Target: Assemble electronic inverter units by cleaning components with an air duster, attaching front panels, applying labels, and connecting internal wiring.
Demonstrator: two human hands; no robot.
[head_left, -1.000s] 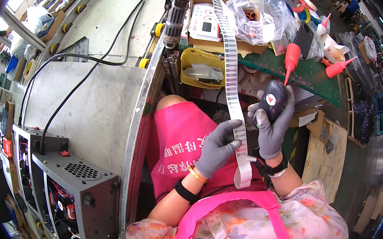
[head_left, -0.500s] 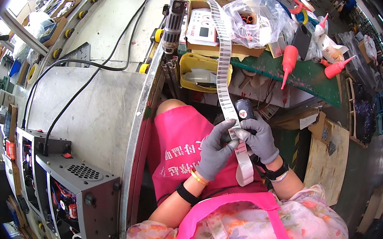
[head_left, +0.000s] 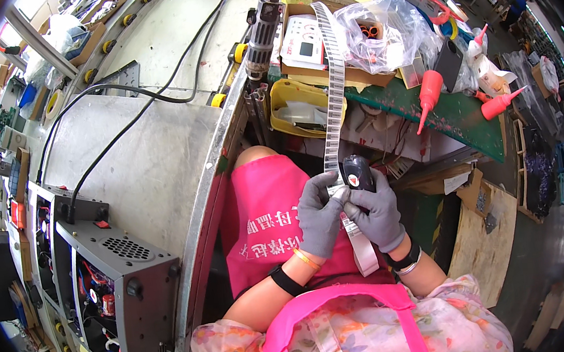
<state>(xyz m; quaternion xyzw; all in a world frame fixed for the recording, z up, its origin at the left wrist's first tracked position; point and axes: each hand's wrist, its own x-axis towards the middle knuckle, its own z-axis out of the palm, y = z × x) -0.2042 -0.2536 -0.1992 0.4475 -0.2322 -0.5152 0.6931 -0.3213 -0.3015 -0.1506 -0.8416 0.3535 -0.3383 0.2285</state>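
1. Over our lap, above the pink apron (head_left: 260,226), we hold both grey-gloved hands close together, forearms coming up from the lower edge.
2. Our left hand (head_left: 318,217) is curled, its fingertips pinching the long strip of labels (head_left: 332,95) where it passes between the two hands.
3. Our right hand (head_left: 376,213) is wrapped around a small black handheld device (head_left: 356,172), which sticks up out of the fist; its thumb side also touches the strip.
4. We see the strip running lengthwise almost straight away from us: its far end lies up on the cluttered green workbench (head_left: 454,113) near a yellow bin (head_left: 295,109), and its near end hangs down below our hands over the apron.
5. The device stands with its long axis roughly upright, just beside the strip on its right.
6. Two red squeeze bottles (head_left: 428,92) lie on the bench, well apart from our hands.
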